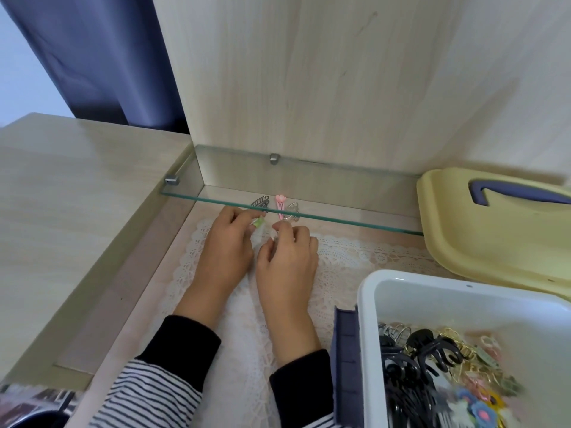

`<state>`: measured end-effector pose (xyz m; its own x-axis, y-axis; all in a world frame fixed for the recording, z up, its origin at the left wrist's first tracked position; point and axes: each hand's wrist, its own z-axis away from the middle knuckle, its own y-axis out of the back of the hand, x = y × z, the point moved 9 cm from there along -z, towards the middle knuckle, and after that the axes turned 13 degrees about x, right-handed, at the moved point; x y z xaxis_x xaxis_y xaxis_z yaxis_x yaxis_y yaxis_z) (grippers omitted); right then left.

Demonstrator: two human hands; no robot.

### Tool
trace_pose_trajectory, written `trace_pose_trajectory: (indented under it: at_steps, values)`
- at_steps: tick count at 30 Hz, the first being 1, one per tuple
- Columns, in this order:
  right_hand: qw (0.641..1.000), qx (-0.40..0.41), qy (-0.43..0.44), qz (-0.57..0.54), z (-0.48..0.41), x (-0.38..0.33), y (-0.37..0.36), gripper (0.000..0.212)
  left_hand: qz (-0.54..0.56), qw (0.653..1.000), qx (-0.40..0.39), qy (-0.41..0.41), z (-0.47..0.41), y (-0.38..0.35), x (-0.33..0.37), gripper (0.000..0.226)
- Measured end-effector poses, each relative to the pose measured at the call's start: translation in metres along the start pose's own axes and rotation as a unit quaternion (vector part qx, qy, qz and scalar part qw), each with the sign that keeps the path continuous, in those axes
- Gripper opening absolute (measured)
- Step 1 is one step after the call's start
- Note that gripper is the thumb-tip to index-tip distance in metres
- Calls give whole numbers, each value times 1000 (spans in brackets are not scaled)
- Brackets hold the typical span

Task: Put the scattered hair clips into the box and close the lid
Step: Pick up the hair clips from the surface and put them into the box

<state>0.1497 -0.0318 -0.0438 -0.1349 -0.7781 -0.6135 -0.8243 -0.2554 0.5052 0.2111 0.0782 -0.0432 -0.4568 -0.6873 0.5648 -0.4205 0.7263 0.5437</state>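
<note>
Both hands work close together on the lace mat (355, 257), at 11 o'clock from the white box (401, 291), just in front of the glass shelf (340, 222).

The left hand (225, 257) has its fingers curled, with thumb and forefinger pinched on a small green clip (259, 223). The right hand (287, 261) is likewise curled, its fingertips closed on a small pale item that is too blurred to identify.

Three clips remain loose under the shelf, directly at 12 o'clock from the hands: a dark claw clip (259, 201), a pink clip (280, 206) and a silver clip (293, 211), the latter two touching or nearly so. The box, at the 4 o'clock corner of the view, already holds a heap of clips. The yellow lid (482, 242) lies off the box, at 12 o'clock from it, leaning partly over the shelf end.

Risks, as judged:
- The clips are small and held only at the fingertips; one could slip during the carry to the box and land on the lace, where pale pieces would be hard to spot.
- The remaining clips sit below the glass edge; a hurried reach could knock knuckles against it or push clips further back.
- Claw teeth may snag the lace.
- A high heap might stop the lid seating.

No brand, label or writing can be read anywhere in view.
</note>
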Motion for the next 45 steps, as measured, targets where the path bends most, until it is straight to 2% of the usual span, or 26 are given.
trace_pose_trajectory:
  at_steps: [2,6,9,14,18,22,24,26,32,35,38,41,45]
  values:
    - [1000,-8,-2,-28,2,-5,3,24,1,1000,9,9,-1,3,1,29]
    - [998,-37,-1,-55,10,-21,13,23,-10,999,-36,-3,-1,5,8,35]
    - [997,-48,13,-59,20,-38,28,24,-5,999,-37,-10,0,22,18,37]
    - [987,-143,32,-67,30,-67,55,33,60,993,-86,50,16,44,24,42]
    - [986,-145,72,-47,29,-77,95,45,94,985,-118,78,27,61,42,38]
    - [985,-108,119,-64,6,-77,142,35,105,984,-109,91,24,78,67,42]
    - [977,-154,123,-77,-12,-67,159,30,126,983,-106,78,20,87,91,35]
    - [976,-162,126,-77,-39,-52,183,21,143,982,-101,65,16,93,115,29]
    - [965,-239,101,-45,-102,11,235,13,226,964,-111,86,18,86,183,24]
    - [944,-309,118,14,-110,44,239,17,247,943,-195,104,38,57,211,24]
    - [906,-385,151,89,-98,68,232,18,223,929,-281,90,62,29,227,24]
    - [864,-428,199,174,-79,86,218,16,198,911,-352,81,84,6,237,24]
    - [815,-456,236,270,-62,107,200,26,147,883,-440,76,108,-24,243,24]
